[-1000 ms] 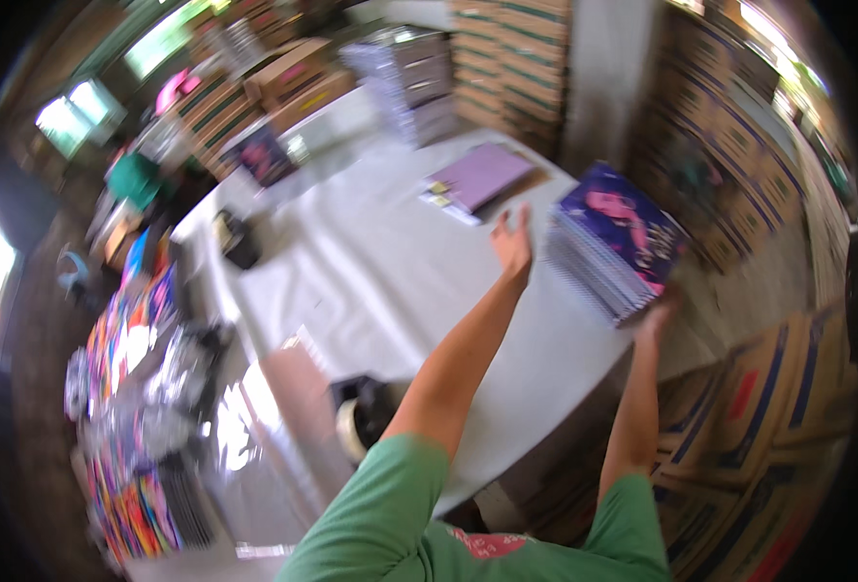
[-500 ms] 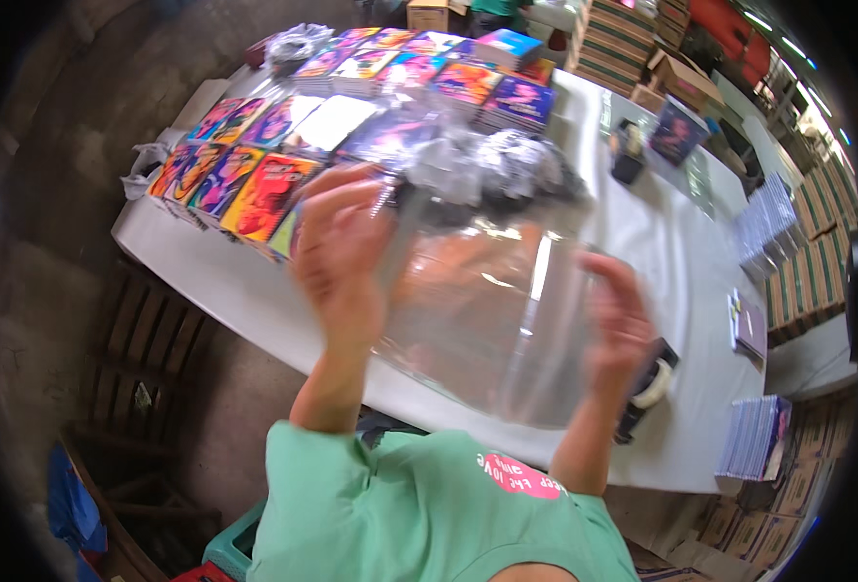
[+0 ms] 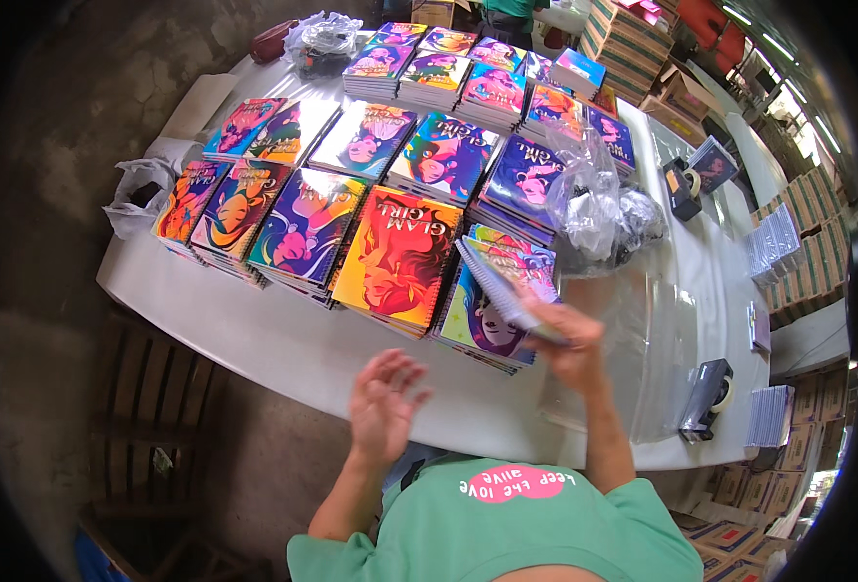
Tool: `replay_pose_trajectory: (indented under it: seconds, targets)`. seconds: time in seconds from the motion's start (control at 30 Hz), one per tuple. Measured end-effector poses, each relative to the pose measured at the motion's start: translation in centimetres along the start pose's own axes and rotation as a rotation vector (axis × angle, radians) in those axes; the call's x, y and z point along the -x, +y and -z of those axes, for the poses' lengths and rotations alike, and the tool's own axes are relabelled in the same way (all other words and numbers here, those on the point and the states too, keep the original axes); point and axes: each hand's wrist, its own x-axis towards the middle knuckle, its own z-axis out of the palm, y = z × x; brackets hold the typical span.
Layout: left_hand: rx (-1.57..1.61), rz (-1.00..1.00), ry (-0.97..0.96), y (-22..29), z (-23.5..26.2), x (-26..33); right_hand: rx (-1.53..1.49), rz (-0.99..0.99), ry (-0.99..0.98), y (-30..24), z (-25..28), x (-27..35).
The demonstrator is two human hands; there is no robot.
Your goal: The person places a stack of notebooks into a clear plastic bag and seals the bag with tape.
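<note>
My right hand (image 3: 572, 345) grips a spiral notebook (image 3: 506, 281) with a colourful cover and holds it tilted just above the nearest stack of notebooks (image 3: 482, 330). My left hand (image 3: 386, 400) hovers open and empty over the front edge of the white table (image 3: 283, 349), fingers apart, a little to the left of that stack. A clear plastic sheet (image 3: 657, 330) lies flat on the table to the right of my right hand.
Several stacks of bright notebooks (image 3: 390, 257) fill the left and far part of the table. Crumpled clear plastic (image 3: 598, 204) lies behind the sheet. Two black tape dispensers (image 3: 708, 398) (image 3: 681, 186) stand at the right. Cardboard boxes (image 3: 807, 262) line the right side.
Half a second ago both hands held up the clear plastic sheet. Now the sheet lies on the table, my right hand holds a notebook and my left hand is empty.
</note>
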Motion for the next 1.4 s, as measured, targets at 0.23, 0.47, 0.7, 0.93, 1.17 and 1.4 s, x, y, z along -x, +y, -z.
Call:
replay_pose_trajectory:
  seconds: [0.23, 0.47, 0.7, 0.93, 1.17, 1.4]
  targets:
    - [0.131, 0.493, -0.181, -4.4, -4.9, -2.6, 0.489, 0.296, 0.314, -0.8, -1.5, -1.1]
    - [-0.059, 0.303, 0.169, -6.5, -1.2, 0.8, 0.249, 0.07, 0.04, 3.3, -6.9, 3.5]
    - [0.537, 0.426, -0.537, -1.9, -0.9, 2.4, -1.09, 0.07, 0.072, -2.9, -0.9, -1.9]
    - [0.426, -0.272, -0.264, 4.6, 10.8, 1.5, 0.435, 0.155, -0.329, -1.7, -13.0, -9.5]
    - [0.227, -0.13, -0.155, 15.4, 13.5, 3.1, 0.226, 0.085, 0.016, -6.6, -17.1, -6.3]
    - [0.046, 0.26, -0.295, 21.5, 19.9, -2.9, 0.007, 0.554, -0.861, -19.1, -21.8, -8.9]
